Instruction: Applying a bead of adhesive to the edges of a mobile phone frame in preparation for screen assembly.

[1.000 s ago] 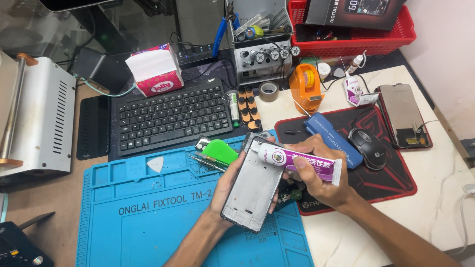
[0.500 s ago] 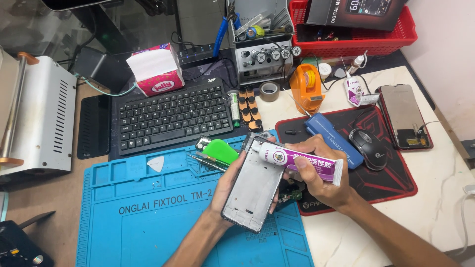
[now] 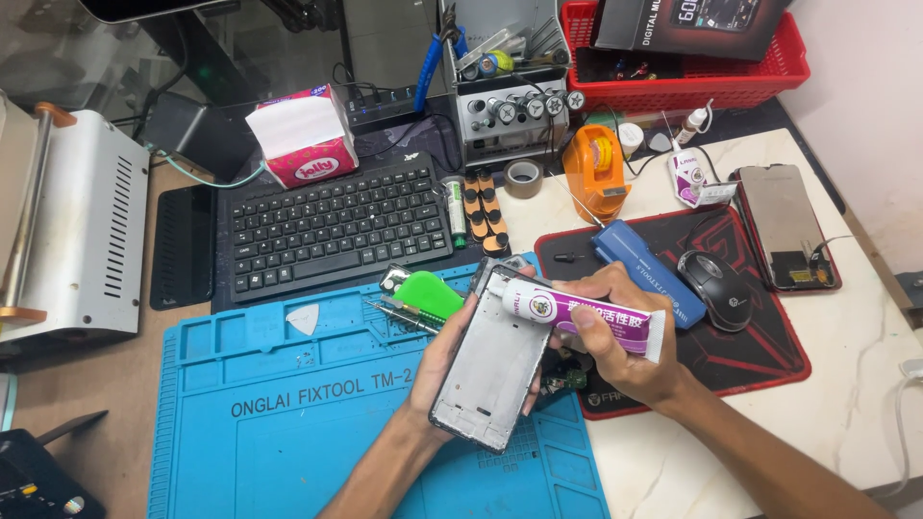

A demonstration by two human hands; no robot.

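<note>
— Two hands over the blue mat (image 3: 288, 423), near its right edge. Left hand (image 3: 444, 358) under a phone frame (image 3: 495, 360), fingers curled up around its long edges, clamped on it. Frame tilted, top end toward the keyboard (image 3: 332, 231).

— And the right hand (image 3: 615, 351)?

— Closed around a glue tube (image 3: 577, 317), white and purple, thumb and fingers pressed together on its body. Nozzle end touching the frame's top right corner. Flat tail of the tube pointing toward the mouse (image 3: 716, 288).

— Beside the frame?

— Green pry tool (image 3: 428, 293) and tweezers (image 3: 399, 312) just left of it, on the mat's top edge. White pick (image 3: 304, 319) further left on the mat.

— Rest of the desk?

— Red-and-black pad (image 3: 769, 356) on the right, carrying the mouse and a blue case (image 3: 639, 264). Dark phone (image 3: 784, 226) beyond the pad, toward the right edge. Orange tape dispenser (image 3: 596, 173) and a tape roll (image 3: 523, 179) behind the pad. Tissue box (image 3: 303, 135) behind the keyboard. Red basket (image 3: 692, 62) at the back right corner. White machine (image 3: 67, 240) at the left edge
</note>
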